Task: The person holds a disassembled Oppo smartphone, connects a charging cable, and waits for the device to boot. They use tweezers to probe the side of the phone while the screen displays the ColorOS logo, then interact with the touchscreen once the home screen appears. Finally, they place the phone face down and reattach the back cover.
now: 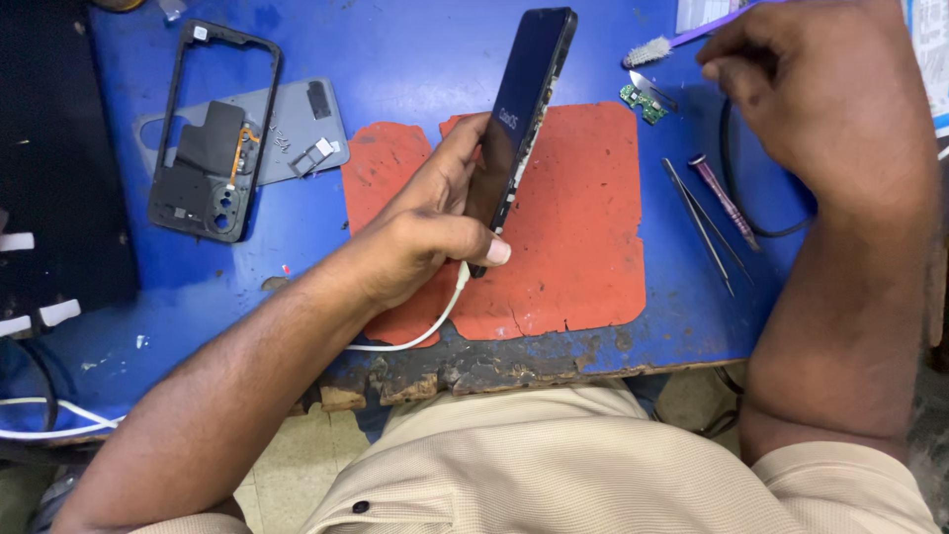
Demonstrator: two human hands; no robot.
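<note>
My left hand (425, 222) grips a black smartphone (522, 109) by its lower end and holds it tilted on edge above the orange mat (583, 218). Its dark screen faces left with a small lit mark on it. A white cable (435, 321) runs from the phone's bottom end down over the table's front edge. My right hand (791, 79) rests curled at the back right, beside a small brush (657, 47) and a green circuit board (643, 101). It appears to hold nothing.
A black phone frame (213, 129) lies on a grey back cover (297, 124) at the back left. Tweezers (700, 222), a small screwdriver (724, 200) and a black cable loop (736, 188) lie right of the mat. The blue table's front edge (474, 371) is worn.
</note>
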